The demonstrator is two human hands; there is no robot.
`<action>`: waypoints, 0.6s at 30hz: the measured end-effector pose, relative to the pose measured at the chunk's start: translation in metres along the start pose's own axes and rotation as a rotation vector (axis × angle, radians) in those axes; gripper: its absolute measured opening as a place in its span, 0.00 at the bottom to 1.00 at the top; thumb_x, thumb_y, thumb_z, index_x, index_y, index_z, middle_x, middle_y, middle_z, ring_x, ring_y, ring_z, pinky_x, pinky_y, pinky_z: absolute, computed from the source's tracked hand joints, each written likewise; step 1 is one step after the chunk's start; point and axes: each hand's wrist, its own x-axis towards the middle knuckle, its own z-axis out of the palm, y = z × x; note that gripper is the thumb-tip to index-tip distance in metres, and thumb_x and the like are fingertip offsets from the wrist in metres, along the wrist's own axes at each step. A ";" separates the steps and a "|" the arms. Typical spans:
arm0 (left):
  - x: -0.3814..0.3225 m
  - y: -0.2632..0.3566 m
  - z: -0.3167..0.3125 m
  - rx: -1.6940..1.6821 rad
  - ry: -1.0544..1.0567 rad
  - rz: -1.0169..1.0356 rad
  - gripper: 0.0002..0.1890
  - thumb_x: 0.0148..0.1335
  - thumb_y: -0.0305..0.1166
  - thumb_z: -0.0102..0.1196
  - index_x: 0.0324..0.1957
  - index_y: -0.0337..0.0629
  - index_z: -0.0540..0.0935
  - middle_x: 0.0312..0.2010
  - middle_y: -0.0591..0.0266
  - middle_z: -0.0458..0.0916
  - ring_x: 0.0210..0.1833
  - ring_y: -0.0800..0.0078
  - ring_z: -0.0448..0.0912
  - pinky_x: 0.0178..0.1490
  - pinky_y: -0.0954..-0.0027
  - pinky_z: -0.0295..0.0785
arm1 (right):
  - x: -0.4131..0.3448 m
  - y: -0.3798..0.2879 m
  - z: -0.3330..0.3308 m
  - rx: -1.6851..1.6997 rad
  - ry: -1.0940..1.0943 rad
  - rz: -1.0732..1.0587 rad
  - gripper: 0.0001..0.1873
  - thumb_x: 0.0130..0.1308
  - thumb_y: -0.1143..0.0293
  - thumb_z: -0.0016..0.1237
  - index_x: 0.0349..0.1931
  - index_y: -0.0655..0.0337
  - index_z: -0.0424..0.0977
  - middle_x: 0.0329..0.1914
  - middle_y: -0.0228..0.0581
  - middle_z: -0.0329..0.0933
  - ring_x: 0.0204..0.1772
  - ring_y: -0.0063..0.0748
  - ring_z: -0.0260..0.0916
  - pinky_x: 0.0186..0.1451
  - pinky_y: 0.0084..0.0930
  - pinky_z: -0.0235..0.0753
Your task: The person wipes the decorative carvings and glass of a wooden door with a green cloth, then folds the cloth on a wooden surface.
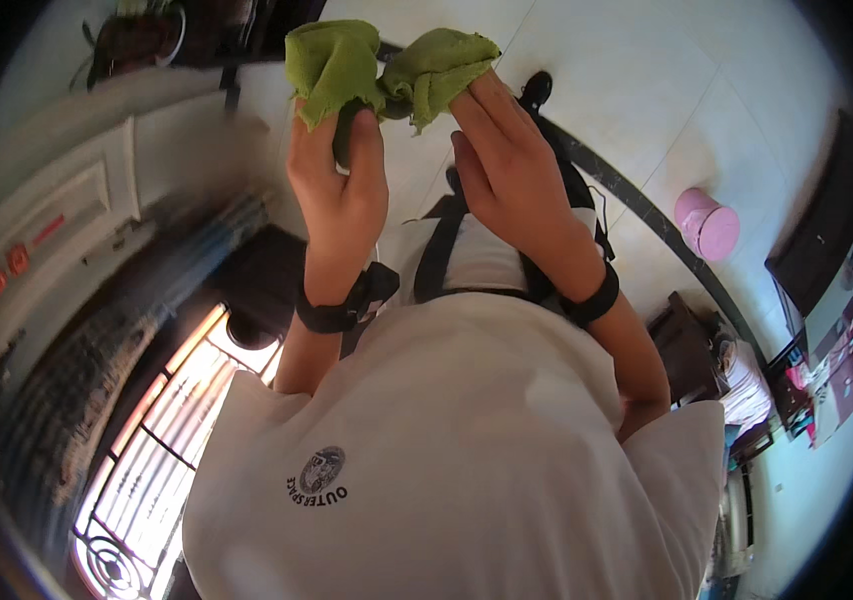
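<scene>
Both of my hands are raised at the top of the view, each with a wristband. My left hand (340, 176) grips a bunched green cloth (333, 64), which covers most of its fingertips; the thumb points up beside a dark green part below the cloth. On the other side, my right hand (509, 161) has its fingers in another bunched green portion (438, 67), with the thumb apart from it. The two green portions meet at a narrow, darker middle between the hands. Whether they are one cloth, or wrap something, I cannot tell.
A pink lidded bin (708, 225) stands on the pale tiled floor (644, 97), near a dark curved floor strip (621, 187). Dark wooden furniture (685, 345) is at the right. At the left are a white panelled surface (96, 180) and a bright barred window (171, 442).
</scene>
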 end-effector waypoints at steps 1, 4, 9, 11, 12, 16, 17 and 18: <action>0.019 0.004 0.016 -0.003 -0.021 0.025 0.11 0.66 0.20 0.52 0.50 0.31 0.79 0.40 0.53 0.78 0.38 0.65 0.75 0.41 0.69 0.70 | 0.011 0.015 -0.010 -0.011 0.031 0.005 0.29 0.59 0.86 0.47 0.64 0.66 0.68 0.70 0.53 0.65 0.66 0.60 0.68 0.64 0.43 0.72; 0.065 0.025 0.054 -0.005 -0.076 0.046 0.12 0.66 0.20 0.51 0.51 0.31 0.79 0.41 0.54 0.78 0.39 0.67 0.76 0.43 0.69 0.71 | 0.039 0.041 -0.049 -0.070 0.058 0.082 0.28 0.60 0.86 0.46 0.63 0.67 0.68 0.69 0.55 0.65 0.67 0.62 0.67 0.64 0.44 0.72; 0.132 0.059 0.119 -0.010 -0.092 0.096 0.12 0.72 0.27 0.53 0.52 0.27 0.79 0.38 0.64 0.81 0.36 0.81 0.73 0.40 0.76 0.69 | 0.089 0.079 -0.116 -0.050 0.170 0.178 0.26 0.62 0.85 0.46 0.62 0.68 0.68 0.68 0.58 0.67 0.64 0.64 0.68 0.63 0.43 0.73; 0.162 0.067 0.146 -0.069 -0.146 0.126 0.14 0.67 0.21 0.50 0.54 0.31 0.79 0.46 0.55 0.79 0.44 0.70 0.77 0.47 0.70 0.71 | 0.108 0.103 -0.139 -0.076 0.228 0.209 0.26 0.62 0.84 0.47 0.62 0.66 0.69 0.67 0.57 0.67 0.62 0.64 0.71 0.61 0.41 0.75; 0.178 0.074 0.159 -0.070 -0.169 0.129 0.14 0.68 0.22 0.50 0.54 0.31 0.79 0.47 0.55 0.79 0.44 0.69 0.77 0.47 0.70 0.71 | 0.118 0.115 -0.151 -0.081 0.236 0.234 0.25 0.62 0.84 0.48 0.62 0.66 0.69 0.67 0.57 0.68 0.62 0.64 0.71 0.60 0.42 0.75; 0.230 0.088 0.205 -0.127 -0.190 0.180 0.14 0.72 0.27 0.53 0.52 0.24 0.78 0.46 0.58 0.82 0.46 0.77 0.75 0.51 0.72 0.70 | 0.157 0.152 -0.185 -0.139 0.332 0.218 0.22 0.64 0.83 0.48 0.60 0.66 0.71 0.63 0.57 0.70 0.57 0.64 0.73 0.56 0.42 0.76; 0.247 0.090 0.219 -0.132 -0.199 0.187 0.14 0.72 0.27 0.53 0.52 0.24 0.78 0.46 0.58 0.82 0.46 0.77 0.75 0.51 0.72 0.70 | 0.168 0.164 -0.193 -0.156 0.357 0.204 0.22 0.64 0.83 0.49 0.59 0.66 0.71 0.62 0.57 0.70 0.56 0.64 0.73 0.55 0.43 0.76; 0.264 0.093 0.231 -0.121 -0.212 0.191 0.13 0.72 0.27 0.53 0.51 0.24 0.79 0.45 0.57 0.83 0.45 0.76 0.76 0.51 0.72 0.71 | 0.179 0.174 -0.201 -0.161 0.365 0.208 0.22 0.64 0.83 0.49 0.59 0.66 0.71 0.62 0.57 0.70 0.56 0.64 0.73 0.55 0.43 0.76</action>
